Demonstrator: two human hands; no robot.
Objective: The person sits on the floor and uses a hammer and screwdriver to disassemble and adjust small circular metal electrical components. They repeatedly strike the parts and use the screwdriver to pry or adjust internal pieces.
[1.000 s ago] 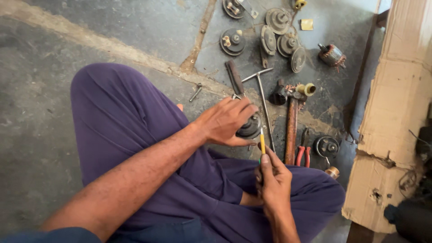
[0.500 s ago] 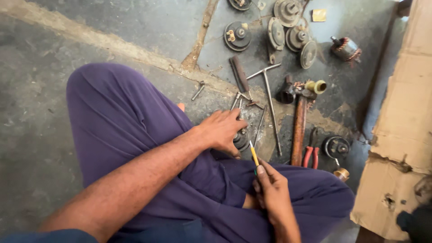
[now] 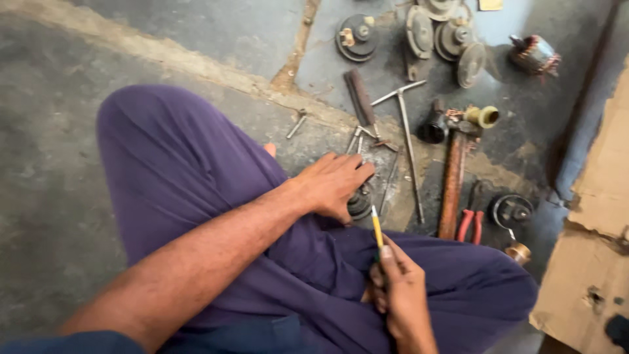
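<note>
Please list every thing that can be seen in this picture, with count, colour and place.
round metal part: 1, dark grey, under the left hand
yellow tool: 1, yellow, in the right hand
round motor covers: about 5, grey, top
rotor: 1, copper and grey, top right
T-handle wrench: 1, silver, centre
hammer: 1, brown handle, right of wrench
pliers: 1, red handles, right
cardboard: 1, tan, right edge
purple trousers: 1, centre
left hand: on the round part
right hand: grip closed on the tool

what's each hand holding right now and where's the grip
The right hand grips a yellow-handled tool by its lower handle, thumb along it. The left hand presses down on a dark round metal part, covering its top.
</note>
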